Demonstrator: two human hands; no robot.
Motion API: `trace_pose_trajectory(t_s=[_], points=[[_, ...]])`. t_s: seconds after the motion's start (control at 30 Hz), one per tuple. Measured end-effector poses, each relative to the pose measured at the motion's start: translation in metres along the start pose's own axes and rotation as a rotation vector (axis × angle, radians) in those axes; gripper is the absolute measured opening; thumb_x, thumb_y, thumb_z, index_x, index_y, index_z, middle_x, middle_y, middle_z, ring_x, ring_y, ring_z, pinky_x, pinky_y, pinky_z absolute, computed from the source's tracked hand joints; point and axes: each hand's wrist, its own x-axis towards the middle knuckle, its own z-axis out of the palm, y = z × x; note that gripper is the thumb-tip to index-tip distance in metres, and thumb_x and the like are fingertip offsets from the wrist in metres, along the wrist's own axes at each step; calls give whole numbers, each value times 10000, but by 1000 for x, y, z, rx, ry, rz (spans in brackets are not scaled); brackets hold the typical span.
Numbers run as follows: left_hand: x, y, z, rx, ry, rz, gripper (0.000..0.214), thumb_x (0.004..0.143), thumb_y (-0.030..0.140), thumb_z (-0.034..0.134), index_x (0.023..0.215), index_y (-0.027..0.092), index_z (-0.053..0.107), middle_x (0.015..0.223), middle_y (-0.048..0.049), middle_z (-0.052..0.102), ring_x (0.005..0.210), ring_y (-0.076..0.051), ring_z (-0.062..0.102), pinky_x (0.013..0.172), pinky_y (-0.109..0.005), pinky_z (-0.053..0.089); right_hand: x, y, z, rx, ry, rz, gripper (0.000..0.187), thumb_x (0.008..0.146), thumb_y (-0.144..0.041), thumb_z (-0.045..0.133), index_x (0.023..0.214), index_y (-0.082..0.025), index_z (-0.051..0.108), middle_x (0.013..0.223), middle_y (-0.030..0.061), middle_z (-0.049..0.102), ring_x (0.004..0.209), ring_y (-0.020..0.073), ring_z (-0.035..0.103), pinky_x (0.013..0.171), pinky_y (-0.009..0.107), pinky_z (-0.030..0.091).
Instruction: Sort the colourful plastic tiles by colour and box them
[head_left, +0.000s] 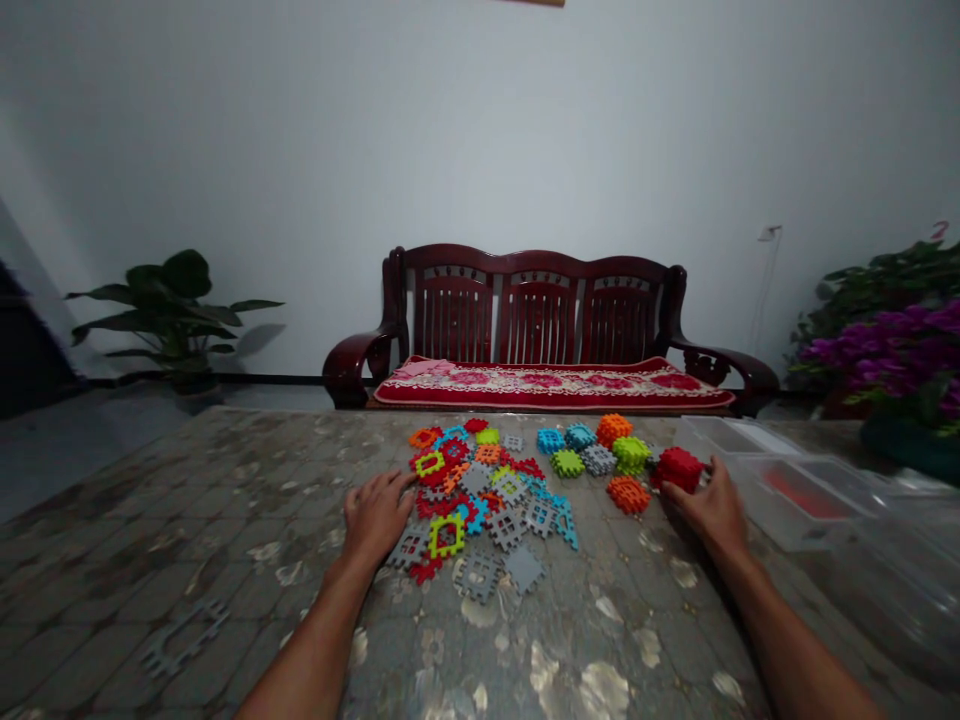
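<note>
Head camera view: the right hand (709, 500) has its fingers curved around the sides of a red stack (679, 468) of toothed pieces, opened to the stack's width, thumb at the near side; whether the stack bears on the surface cannot be determined. The left hand (379, 510) lies palm down at the left edge of the loose pieces (476, 480), its fingers nearly straight and close together; whether they grip a piece cannot be determined. Likely faults: uneven pressure from the right fingers could shear the red stack, since its layers may not be locked; a sideways shift could topple the orange stack (628, 494) or the yellow-green stack (632, 455) near it; a rightward swing could strike the clear plastic box (817, 530). A left-hand sweep could tangle the overlapping teeth of the loose pieces. The tabletop (420, 650) is grey-brown with a floral pattern and a slight sheen; a lone grey frame (161, 665) lies at its left, well apart. Beyond stand a dark wooden bench (536, 262) with a red patterned cushion (540, 380), a pale wall (525, 150), a leafy plant (184, 280) at left and purple flowers (892, 345) at right.
</note>
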Motion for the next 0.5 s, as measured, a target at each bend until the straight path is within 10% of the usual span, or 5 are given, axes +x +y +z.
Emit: trace_pose_trajectory(t_s=[0.2, 0.5], points=[[-3, 4, -5, -22, -7, -5, 415, 955, 305, 424, 1305, 310, 646, 1457, -73, 589, 1368, -281, 471, 1125, -538, 282, -14, -51, -10, 50, 172, -232, 617, 793, -462, 498, 1317, -148, 587, 1280, 182, 634, 1205, 360, 555, 1074, 525, 398], [-5, 13, -11, -55, -28, -30, 530, 983, 283, 352, 1505, 257, 437, 1553, -131, 476, 1425, -279, 428, 1181, -597, 220, -79, -208, 89, 290, -594, -645, 430, 875, -287, 539, 1274, -175, 654, 1271, 117, 692, 1180, 266, 614, 1050, 442, 448]])
